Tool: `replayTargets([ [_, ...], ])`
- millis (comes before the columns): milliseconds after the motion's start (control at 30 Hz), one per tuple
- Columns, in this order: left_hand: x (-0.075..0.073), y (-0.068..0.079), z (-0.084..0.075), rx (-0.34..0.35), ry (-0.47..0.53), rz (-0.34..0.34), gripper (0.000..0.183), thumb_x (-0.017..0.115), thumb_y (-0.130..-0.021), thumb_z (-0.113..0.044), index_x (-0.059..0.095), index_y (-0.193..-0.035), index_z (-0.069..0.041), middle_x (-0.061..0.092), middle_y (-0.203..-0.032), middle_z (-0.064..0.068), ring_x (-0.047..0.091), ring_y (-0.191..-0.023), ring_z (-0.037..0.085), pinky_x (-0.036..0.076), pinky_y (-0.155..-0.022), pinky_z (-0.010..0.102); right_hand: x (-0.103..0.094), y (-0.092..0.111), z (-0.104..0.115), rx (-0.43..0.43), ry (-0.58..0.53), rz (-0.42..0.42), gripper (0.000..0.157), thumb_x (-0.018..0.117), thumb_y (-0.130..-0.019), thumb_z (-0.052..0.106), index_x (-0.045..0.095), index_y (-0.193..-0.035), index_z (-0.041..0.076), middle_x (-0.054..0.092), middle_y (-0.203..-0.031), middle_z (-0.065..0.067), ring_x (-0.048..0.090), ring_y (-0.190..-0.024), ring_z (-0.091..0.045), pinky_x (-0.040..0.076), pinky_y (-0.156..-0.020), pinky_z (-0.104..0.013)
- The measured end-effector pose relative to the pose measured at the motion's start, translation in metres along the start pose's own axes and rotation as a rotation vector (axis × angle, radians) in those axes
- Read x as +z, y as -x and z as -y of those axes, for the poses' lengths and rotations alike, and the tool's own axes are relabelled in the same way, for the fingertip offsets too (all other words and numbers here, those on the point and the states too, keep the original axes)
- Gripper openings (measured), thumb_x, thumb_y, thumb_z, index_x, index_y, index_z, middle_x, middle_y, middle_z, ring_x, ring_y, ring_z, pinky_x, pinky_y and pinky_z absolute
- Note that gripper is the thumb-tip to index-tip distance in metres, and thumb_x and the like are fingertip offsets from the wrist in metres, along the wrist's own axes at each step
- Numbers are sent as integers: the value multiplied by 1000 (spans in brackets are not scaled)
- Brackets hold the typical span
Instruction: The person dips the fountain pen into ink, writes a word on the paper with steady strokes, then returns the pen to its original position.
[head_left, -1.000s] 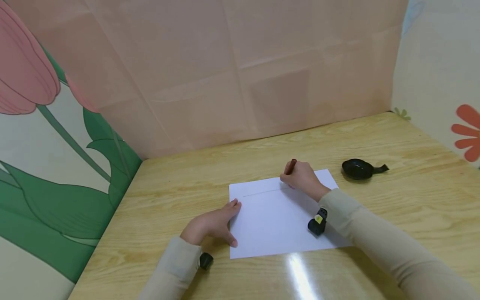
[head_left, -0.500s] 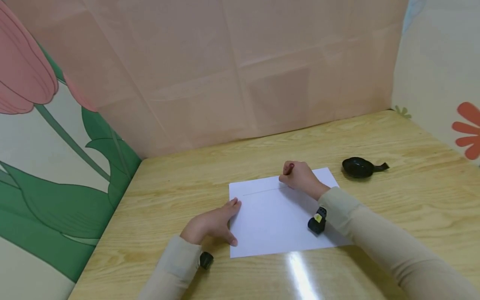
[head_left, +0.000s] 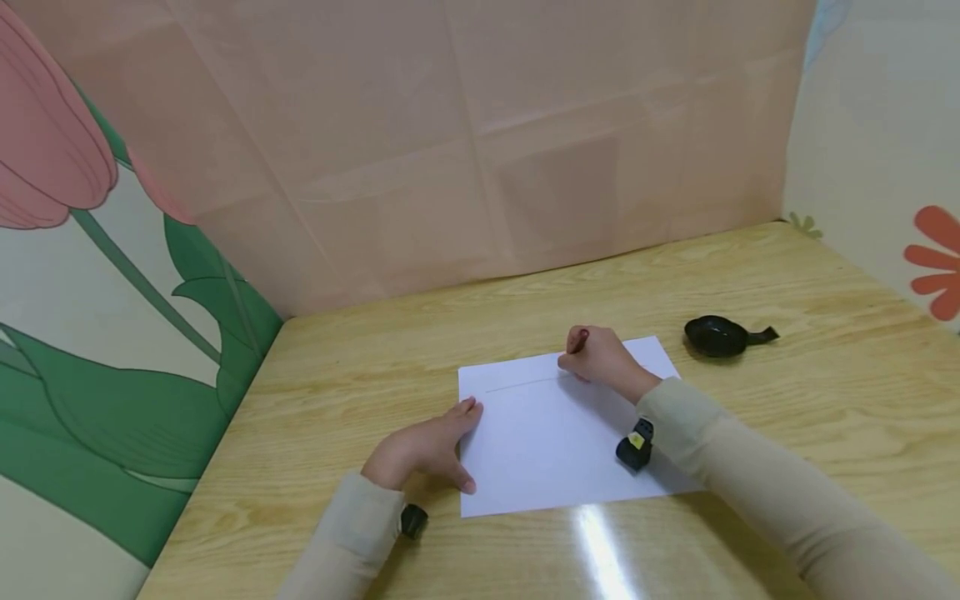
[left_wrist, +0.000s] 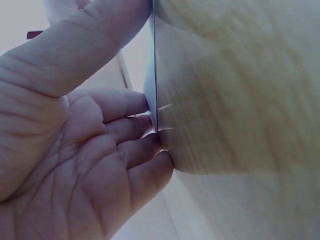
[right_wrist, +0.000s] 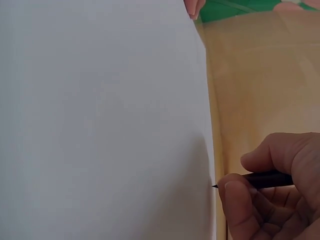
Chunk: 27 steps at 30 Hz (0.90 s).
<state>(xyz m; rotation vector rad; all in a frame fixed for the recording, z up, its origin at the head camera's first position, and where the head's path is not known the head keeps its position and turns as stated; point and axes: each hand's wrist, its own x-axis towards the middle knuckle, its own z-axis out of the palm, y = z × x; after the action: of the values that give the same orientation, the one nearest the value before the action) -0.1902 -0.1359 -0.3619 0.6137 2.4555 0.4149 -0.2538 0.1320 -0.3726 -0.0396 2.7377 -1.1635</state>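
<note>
The right hand (head_left: 606, 362) is pinching a slim dark-red pencil (right_wrist: 270, 179), tipping lower than earlier, seemingly tracing the thin grey line (head_left: 528, 385); the spread left hand (head_left: 426, 448) is steadying the white paper sheet (head_left: 540, 450) on the wood-grain table (head_left: 375, 358).

An indoor corner of unclear kind: tulip mural (head_left: 127, 408), red flower (head_left: 936, 260) on a pale wall (head_left: 877, 142), pink sheet (head_left: 435, 142), wood-grain counter (head_left: 352, 358).

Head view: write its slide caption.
Right hand grips a dark-red pencil over a white rectangular paper sheet; left hand touches its left edge.
</note>
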Motion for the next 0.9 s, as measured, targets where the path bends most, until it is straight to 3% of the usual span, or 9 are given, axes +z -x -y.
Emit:
replayTargets([
  [433,0,2,-1,-5,-1,-5,105,82,-68,-22,15,-149,-6,5,-156,8,6,-143,21,15,-114,39,3,10,6,-25,50,37,16,65,-81,16,51,-77,9,55,-60,-3,50,-55,-15,38,-53,-26],
  [900,0,0,-2,-14,-22,-1,106,82,-68,-24,15,-149,-8,4,-156,8,6,-143,20,16,-114,38,9,24,12,-85,110,19,17,66,-81,15,52,-75,7,56,-60,-4,50,-54,-15,39,-51,-25],
])
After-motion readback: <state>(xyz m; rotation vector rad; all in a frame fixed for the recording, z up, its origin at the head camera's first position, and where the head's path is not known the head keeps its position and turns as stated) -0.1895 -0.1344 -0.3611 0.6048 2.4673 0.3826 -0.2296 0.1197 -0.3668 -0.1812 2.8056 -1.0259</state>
